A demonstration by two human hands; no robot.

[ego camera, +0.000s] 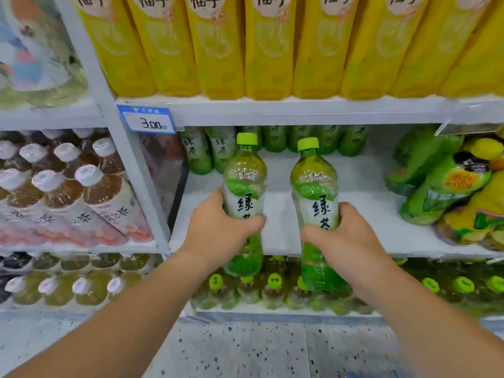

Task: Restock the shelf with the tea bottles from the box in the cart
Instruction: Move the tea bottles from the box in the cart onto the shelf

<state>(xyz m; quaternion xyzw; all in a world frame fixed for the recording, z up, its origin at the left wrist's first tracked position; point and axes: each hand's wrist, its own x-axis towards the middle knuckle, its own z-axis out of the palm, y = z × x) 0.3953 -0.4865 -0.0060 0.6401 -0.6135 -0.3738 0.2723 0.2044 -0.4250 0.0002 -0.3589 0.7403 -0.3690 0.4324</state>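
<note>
I hold two green tea bottles upright in front of the middle shelf [362,184]. My left hand [215,230] grips the left bottle [244,184] around its white label. My right hand [346,238] grips the right bottle [313,186] the same way. Both have lime-green caps and stand just at the shelf's front edge, their bottoms below the shelf lip. At the back of this white shelf stands a row of several matching green tea bottles [275,140]. The box and the cart are out of view.
Tall yellow bottles [270,45] fill the shelf above. Green and yellow bottles [447,186] crowd the shelf's right end. Green-capped bottles [272,287] stand on the bottom shelf. White-capped tea bottles [81,186] fill the left bay. A price tag [147,120] reads 3.00. Speckled floor [245,350] lies below.
</note>
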